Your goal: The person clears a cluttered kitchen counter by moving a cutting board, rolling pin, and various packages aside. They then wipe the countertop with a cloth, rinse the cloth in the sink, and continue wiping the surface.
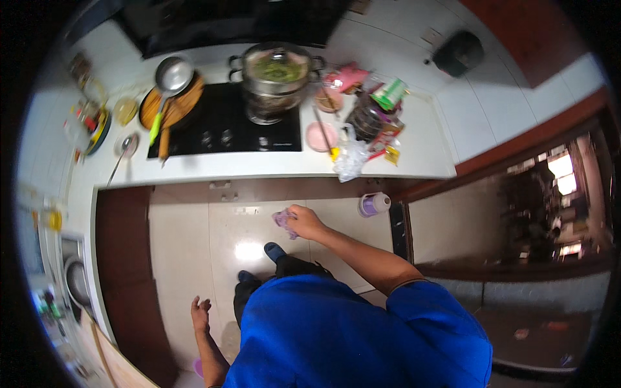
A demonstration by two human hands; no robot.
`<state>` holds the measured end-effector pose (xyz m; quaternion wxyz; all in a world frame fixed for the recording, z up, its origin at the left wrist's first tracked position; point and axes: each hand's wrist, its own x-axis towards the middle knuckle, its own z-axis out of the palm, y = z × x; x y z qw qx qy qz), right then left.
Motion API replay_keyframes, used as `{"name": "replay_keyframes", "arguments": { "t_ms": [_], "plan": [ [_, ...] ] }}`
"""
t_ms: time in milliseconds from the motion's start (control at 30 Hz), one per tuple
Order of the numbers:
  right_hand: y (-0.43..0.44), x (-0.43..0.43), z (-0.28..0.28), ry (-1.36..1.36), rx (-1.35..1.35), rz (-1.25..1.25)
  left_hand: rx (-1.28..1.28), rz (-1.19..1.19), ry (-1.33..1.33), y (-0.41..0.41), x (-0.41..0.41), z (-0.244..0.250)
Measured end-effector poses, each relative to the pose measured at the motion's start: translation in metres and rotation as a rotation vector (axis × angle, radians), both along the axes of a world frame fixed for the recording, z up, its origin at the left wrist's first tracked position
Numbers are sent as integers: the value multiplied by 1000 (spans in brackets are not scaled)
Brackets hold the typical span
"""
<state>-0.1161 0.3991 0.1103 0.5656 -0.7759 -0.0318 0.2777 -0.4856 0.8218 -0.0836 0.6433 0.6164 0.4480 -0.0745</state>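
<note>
My right hand (304,221) is closed around a crumpled purple cloth (283,221), held out over the tiled floor in front of the counter. Low on the left, my left hand (201,310) hangs with its fingers apart and nothing in it. Beyond the right hand, a steamer pot (274,87) with a glass lid stands on the black glass cooktop (194,131); green food shows through the lid. A small saucepan (173,76) with a green handle rests on a round wooden board (189,104) to the left of the pot.
Pink bowls (321,136), a clear plastic bag (351,157) and food packets (389,94) crowd the counter's right part. A ladle (127,144) lies at its left. On the floor by the doorway is a white and purple container (374,204). A sink (76,281) is at far left.
</note>
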Motion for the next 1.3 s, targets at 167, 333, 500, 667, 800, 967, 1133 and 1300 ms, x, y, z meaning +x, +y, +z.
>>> {"name": "replay_keyframes", "arguments": {
  "t_ms": [167, 333, 500, 667, 800, 967, 1133, 1300],
  "plan": [
    [-128, -43, -20, -165, -310, -286, 6, -388, -154, -36, 167, 56],
    [-218, -114, -84, -53, -154, -586, 50, -607, -28, -85, 238, 35],
    [-279, -147, -63, 212, -8, -830, 683, -1482, -187, -140, 245, 8],
    [-419, -186, -127, 37, -103, -897, 599, -1440, -287, -314, 263, 28],
    [-497, -144, -129, 91, 69, -943, 624, -1617, -336, -392, 281, 9],
    [-621, -87, -101, -58, 10, -988, 231, -1472, -263, -602, 314, 88],
    [-607, 32, 12, 119, 363, -1025, 20, -1278, -355, -713, 368, 145],
    [-604, 77, -40, -117, 132, -899, -195, -1190, -612, -839, 462, 180]
  ]
}}
